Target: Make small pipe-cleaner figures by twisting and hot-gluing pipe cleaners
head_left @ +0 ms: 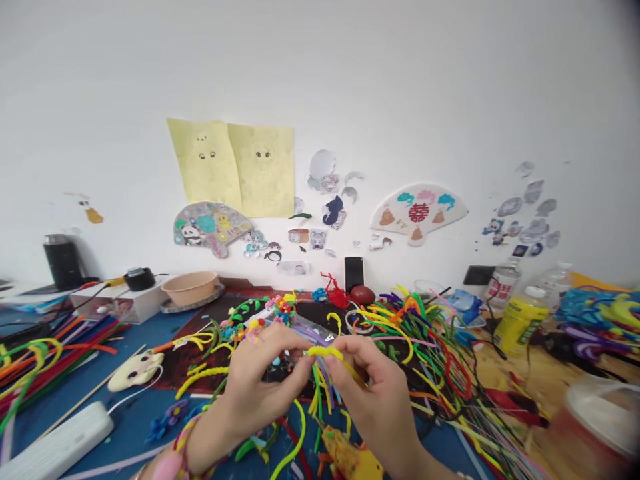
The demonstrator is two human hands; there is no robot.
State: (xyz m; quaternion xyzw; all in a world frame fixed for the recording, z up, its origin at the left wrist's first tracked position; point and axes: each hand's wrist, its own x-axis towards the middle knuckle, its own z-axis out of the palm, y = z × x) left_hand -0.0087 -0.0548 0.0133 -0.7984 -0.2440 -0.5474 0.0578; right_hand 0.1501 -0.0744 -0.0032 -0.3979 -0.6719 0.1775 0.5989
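Note:
Both hands meet at the middle of the view, over the table. Between them is a short twisted yellow pipe cleaner [324,351]. My left hand [267,373] pinches its left end between thumb and fingers. On the other end, my right hand [373,390] closes with thumb and forefinger. Purple pipe cleaners [313,330] lie just behind the fingertips, and green and yellow strands hang or lie below them. A yellow-orange figure [345,453] rests below my right hand, partly hidden by the wrist. A colourful cluster of small flowers [283,308] stands behind my left hand.
Loose pipe cleaners [415,320] are heaped to the right. A yellow bottle [520,320] and a blurred clear cup [595,420] stand farther right. At left are a white power strip [60,447], a pale face-shaped item [135,370] and a peach bowl [190,289]. A phone [355,272] leans on the wall.

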